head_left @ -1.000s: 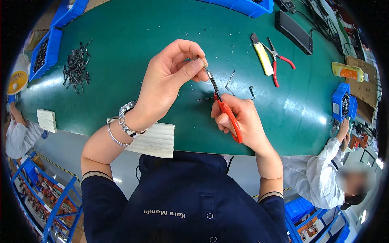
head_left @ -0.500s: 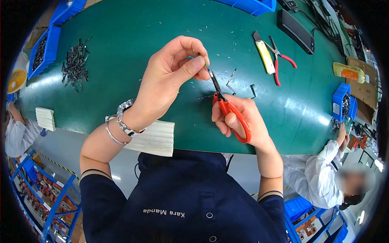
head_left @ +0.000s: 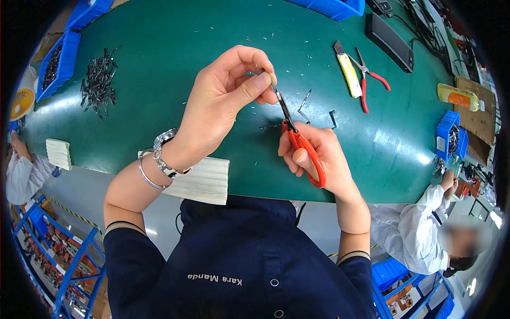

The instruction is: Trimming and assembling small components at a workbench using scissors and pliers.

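Red-handled scissors sit in my right hand, with the fingers closed round the handles. Their blades point up and left, to the fingertips of my left hand. Thumb and forefinger of that hand are pinched together; a thin piece shows at the fingertips by the blades, too small and covered to name. Beyond my right hand lie a thin dark bent part and a small black bent part. Another thin dark part lies left of the scissors' handles.
A pile of small black parts lies left, near a blue bin. Pliers and a yellow-handled knife lie right. A ridged white pad is under my left forearm. A co-worker in white sits right.
Hardly anything differs. The scissors and my right hand have shifted very slightly; both hands keep their hold.
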Demonstrator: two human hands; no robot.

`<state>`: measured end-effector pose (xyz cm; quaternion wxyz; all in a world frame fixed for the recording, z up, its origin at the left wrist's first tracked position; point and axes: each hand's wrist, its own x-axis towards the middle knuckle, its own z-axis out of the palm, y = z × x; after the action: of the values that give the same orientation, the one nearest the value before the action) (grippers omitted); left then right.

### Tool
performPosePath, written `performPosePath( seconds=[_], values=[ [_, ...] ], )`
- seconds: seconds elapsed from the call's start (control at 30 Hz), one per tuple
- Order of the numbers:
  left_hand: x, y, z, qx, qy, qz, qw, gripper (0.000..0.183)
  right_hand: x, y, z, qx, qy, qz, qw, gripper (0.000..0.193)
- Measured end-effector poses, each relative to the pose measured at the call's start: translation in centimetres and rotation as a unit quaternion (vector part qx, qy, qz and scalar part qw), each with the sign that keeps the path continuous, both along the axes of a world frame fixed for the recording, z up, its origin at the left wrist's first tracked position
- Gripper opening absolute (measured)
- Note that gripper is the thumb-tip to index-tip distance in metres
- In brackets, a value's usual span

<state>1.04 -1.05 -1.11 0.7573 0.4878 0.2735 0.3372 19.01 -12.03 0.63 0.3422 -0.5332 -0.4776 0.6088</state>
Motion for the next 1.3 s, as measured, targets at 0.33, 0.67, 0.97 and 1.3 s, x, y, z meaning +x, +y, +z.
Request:
performPosePath(
  seconds=[0.33,0.67,0.97,1.3],
  values=[
    [-0.01,-0.07,0.09,-0.003,0.004,0.006,1.0,0.01,0.08,0.11,0.04,0.004,-0.048,0.0,0.999,0.036],
    [-0.1,-0.16,0.18,0.001,0.012,0.015,1.0,0.01,0.03,-0.01,-0.24,0.019,-0.087,0.0,0.996,0.034],
    [-0.09,-0.03,0.03,-0.018,0.0,0.006,1.0,0.008,-0.1,0.11,0.35,-0.018,0.01,-0.004,1.0,0.045],
    [-0.1,-0.06,0.01,-0.021,-0.005,0.003,1.0,0.009,0.09,0.02,-0.02,-0.001,-0.012,0.004,1.0,0.04]
  ],
)
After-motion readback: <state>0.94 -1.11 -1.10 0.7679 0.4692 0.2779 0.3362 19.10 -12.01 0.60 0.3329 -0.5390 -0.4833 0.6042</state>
